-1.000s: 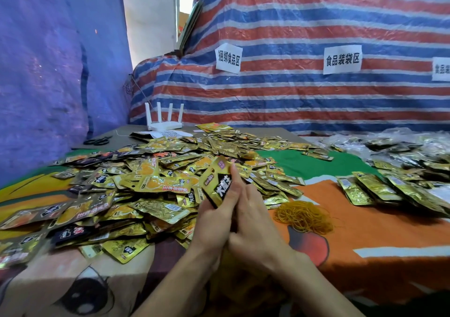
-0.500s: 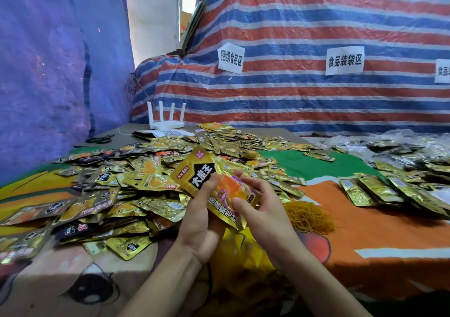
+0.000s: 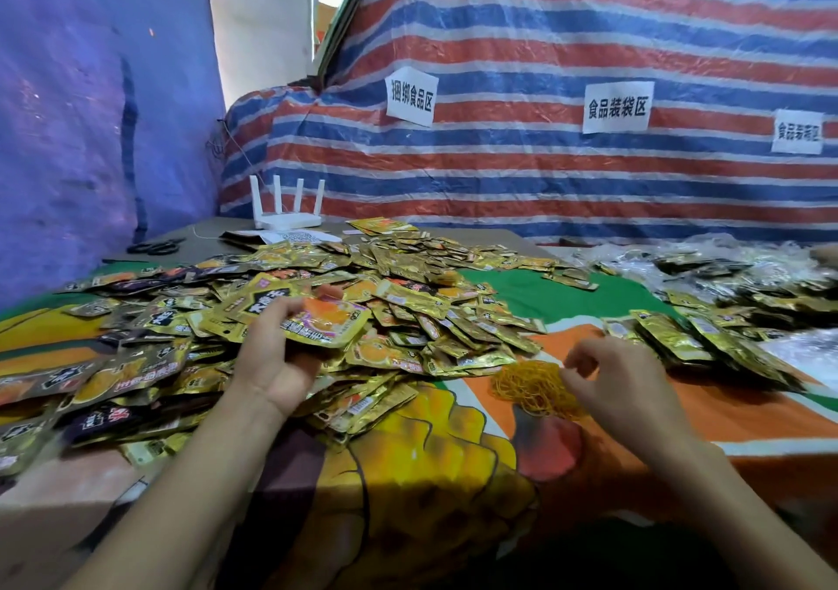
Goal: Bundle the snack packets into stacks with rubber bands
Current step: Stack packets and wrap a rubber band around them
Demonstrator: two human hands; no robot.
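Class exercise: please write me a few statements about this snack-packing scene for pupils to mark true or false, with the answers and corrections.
1. The left hand holds a stack of gold foil snack packets. True.
2. The right hand grips that same stack. False: it is apart from the stack, fingers curled at the heap of yellow rubber bands.
3. A white router with four antennas stands at the back left. True.
4. The black-handled scissors lie right beside the rubber bands. False: they lie far from them at the back left, near the router.
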